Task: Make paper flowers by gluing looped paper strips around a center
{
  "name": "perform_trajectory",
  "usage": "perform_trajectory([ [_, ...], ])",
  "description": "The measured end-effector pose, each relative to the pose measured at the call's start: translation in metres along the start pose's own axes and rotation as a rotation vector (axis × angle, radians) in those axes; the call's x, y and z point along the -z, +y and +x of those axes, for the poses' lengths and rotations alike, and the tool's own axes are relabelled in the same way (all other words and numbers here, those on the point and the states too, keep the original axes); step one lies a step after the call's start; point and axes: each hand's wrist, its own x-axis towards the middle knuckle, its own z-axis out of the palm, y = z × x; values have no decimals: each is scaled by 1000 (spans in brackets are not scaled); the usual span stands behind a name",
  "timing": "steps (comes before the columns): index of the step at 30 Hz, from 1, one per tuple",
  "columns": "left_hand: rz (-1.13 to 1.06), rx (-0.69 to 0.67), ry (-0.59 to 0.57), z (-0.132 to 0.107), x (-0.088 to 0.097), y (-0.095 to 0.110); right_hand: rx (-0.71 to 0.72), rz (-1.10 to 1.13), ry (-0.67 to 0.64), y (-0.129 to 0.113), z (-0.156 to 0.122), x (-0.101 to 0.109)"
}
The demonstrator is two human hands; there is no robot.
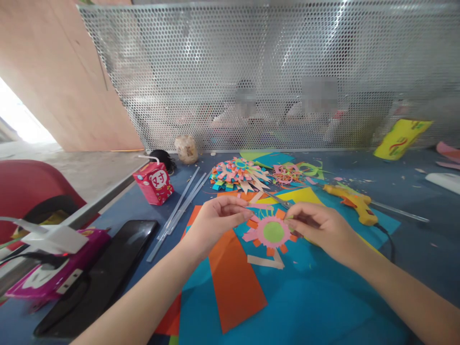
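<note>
A layered paper flower (pixel 273 232) with a light green centre, a pink ring and orange tabs is between my hands, above blue paper (pixel 305 292). My left hand (pixel 219 218) is at its upper left, thumb and forefinger brought together near a pink paper strip (pixel 264 206). What they pinch is too small to tell. On the flower's right edge, my right hand (pixel 316 225) is closed in a pinch, with a bit of light green paper showing at the fingertips. Thin green strands show above the flower. Scissors (pixel 282 201) lie just behind, partly hidden by my right hand.
Finished-looking fringed paper flowers (pixel 239 173) and paper scraps (pixel 287 175) lie behind. A yellow glue gun (pixel 354 203) is at right, glue sticks (pixel 176 215) at left. A red drink box (pixel 154 183), black phone (pixel 100 278) and power strip (pixel 61 268) stand left. Perforated metal (pixel 230 62) borders the back.
</note>
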Motion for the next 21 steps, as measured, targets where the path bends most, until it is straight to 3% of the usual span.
perform_trajectory([
  [6,61,-12,13,-2,-3,3,9,0,0,-1,0,0],
  [14,438,-283,16,-7,-10,3,-7,-45,-18,-2,0,-4],
  [21,525,-306,18,-5,-6,-2,-45,-41,-20,-2,3,-4],
])
